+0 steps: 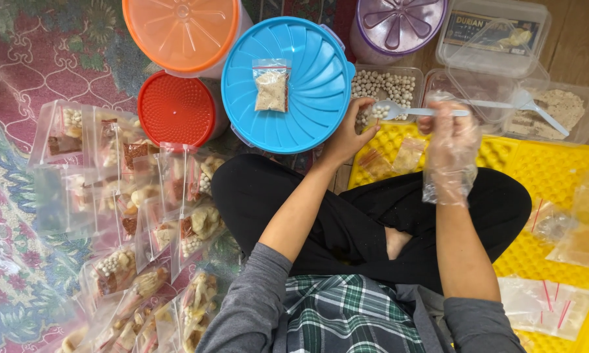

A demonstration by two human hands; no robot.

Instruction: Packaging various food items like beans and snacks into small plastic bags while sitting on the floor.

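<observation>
A person sits cross-legged on the floor, in black trousers and a grey top over a green checked shirt. The right hand point(452, 147) wears a thin, crinkly see-through plastic glove. Its fingers are closed around the handle of a white plastic spoon point(412, 112), which lies flat and points left. The bare left hand point(348, 134) reaches up to the spoon's bowl end, with its fingers curled close by the tip. I cannot tell if they pinch the spoon or something small beside it, because that spot is too small to see well.

Just behind the spoon is a clear square tub point(386, 88) full of small round pale balls. Next to it is a clear tub of tan crumbly powder point(559, 108) with another white spoon point(536, 108) lying in it. A shut clear box point(493, 33) sits behind those, cut off at the top.

A big round blue lid point(286, 85) with curved ridges like a fan sits in front of the left hand. A little clear bag of pale crumbs point(271, 86) lies on top of it. Near it are a red round lid point(175, 108) with tiny bumps, an orange smooth lid point(182, 29) and a purple lid point(399, 23), both cut off at the top edge.

On the patterned rug point(20, 59), a big heap of filled clear bags point(137, 216) lies to the left. The shiny plastic makes it hard to see what is inside. Under the right arm is a bumpy yellow mat point(549, 163) with flat empty bags point(546, 304) on it.
</observation>
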